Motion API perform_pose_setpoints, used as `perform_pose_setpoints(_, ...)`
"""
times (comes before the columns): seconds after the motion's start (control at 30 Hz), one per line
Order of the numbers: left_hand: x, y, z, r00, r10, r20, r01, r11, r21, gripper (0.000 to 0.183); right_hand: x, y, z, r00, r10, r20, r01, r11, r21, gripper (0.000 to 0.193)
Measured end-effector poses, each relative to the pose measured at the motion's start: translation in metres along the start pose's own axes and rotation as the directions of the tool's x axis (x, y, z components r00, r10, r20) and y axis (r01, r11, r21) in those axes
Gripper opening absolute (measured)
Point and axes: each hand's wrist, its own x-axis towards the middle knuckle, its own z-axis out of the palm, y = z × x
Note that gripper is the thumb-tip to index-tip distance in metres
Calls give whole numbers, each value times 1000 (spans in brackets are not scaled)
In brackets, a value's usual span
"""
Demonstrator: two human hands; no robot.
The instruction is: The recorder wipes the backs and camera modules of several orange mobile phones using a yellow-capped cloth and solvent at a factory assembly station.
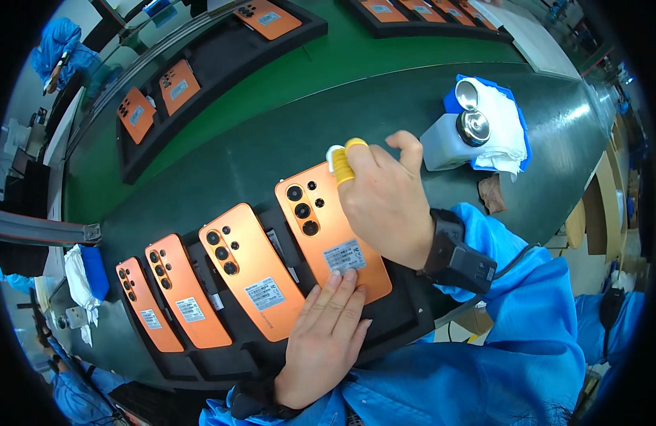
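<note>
Near tray (406,312): black, lying on the dark green table (271,153) at its near edge. Holds four orange phones, backs up, side by side, each with a white label low on its back.

- Rightmost phone (333,231): under both hands. Left hand (326,341), grip flat with fingers pressed together, fingertips on the phone's lower end at the label. Right hand (384,195), grip curled loosely over the phone's upper right part; index finger carries yellow and white finger cots (340,162) (what lies beneath the palm cannot be told). A black wrist device (455,252) sits on the right forearm; blue sleeves on both arms.
- Second phone (251,270): just left of the first, untouched.
- Third phone (187,290) and fourth phone (147,304): further left, untouched.

Far trays: one long black tray (221,64) beyond a green belt, with three orange phones showing; another black tray (413,21) at the top edge with four orange phones showing in part.

Right of the hands: one white dispenser bottle (445,142) with a metal lid, touching a white cloth on blue cloth (505,128); one small brown scrap (492,193) near the table's right edge.

Left end: one white and blue cloth (83,273).

Open room: bare table between the near tray and the belt, and between the right hand and the bottle.
</note>
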Motion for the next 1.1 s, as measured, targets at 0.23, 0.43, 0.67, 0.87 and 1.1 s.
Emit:
perform_pose_setpoints(0.23, -2, 2, -2, 1000, 23, -10, -23, 1000, -7, 49, -29, 0, -46, 989, 25, 144, -40, 994, 103, 11)
perform_pose_setpoints(0.43, -10, -6, -2, 998, -3, -55, 1, 999, -52, 48, -18, 63, -86, 963, 237, -129, -267, 904, -333, 17)
perform_pose_setpoints(0.67, -33, -8, -18, 993, -2, -115, -6, 997, -74, 44, -34, 89, -81, 969, 247, -22, -239, 903, -357, 16)
perform_pose_setpoints(0.87, -71, -33, -31, 981, -127, -145, 129, 992, 4, 47, -8, 33, -86, 996, 32, -80, -50, 969, -242, 19)
perform_pose_setpoints(1.1, -77, -44, -29, 973, -144, -181, 147, 989, 7, 50, 20, -82, -14, 863, -505, 0, 484, 828, 283, 27)
